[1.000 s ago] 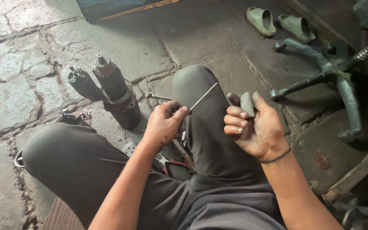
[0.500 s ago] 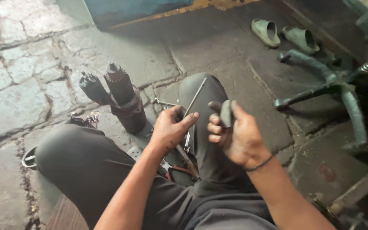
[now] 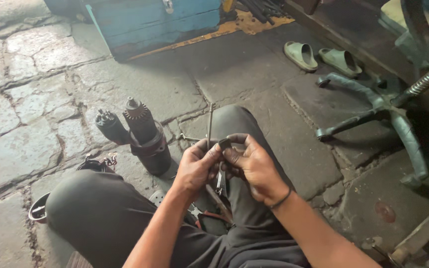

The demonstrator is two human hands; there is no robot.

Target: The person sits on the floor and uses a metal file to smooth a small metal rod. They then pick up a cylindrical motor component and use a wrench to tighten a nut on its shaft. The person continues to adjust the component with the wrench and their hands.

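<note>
Left hand (image 3: 194,166) gripping thin metal rod (image 3: 209,121), rod sticking up past fingers. Right hand (image 3: 249,164) pinching small dark part (image 3: 224,144) right against it, hands touching over knee. Greasy motor assembly (image 3: 145,136) sitting on floor just left of left hand.

- The left hand (image 3: 194,166) and right hand (image 3: 251,166) meet over the person's lap, touching each other, with a small part (image 3: 224,144) pinched between them.
- A thin rod (image 3: 209,124) stands up from the left hand's grip, in front of the right knee.
- The motor assembly (image 3: 145,136) stands on the stone floor (image 3: 21,149), left of the hands and beyond the left knee.
- Pliers (image 3: 209,214) lie on the floor between the legs, below the hands.
- A toolbox (image 3: 150,22) sits far ahead.
- Two sandals (image 3: 321,55) lie to its right.
- A chair base (image 3: 378,106) rests at the right.
</note>
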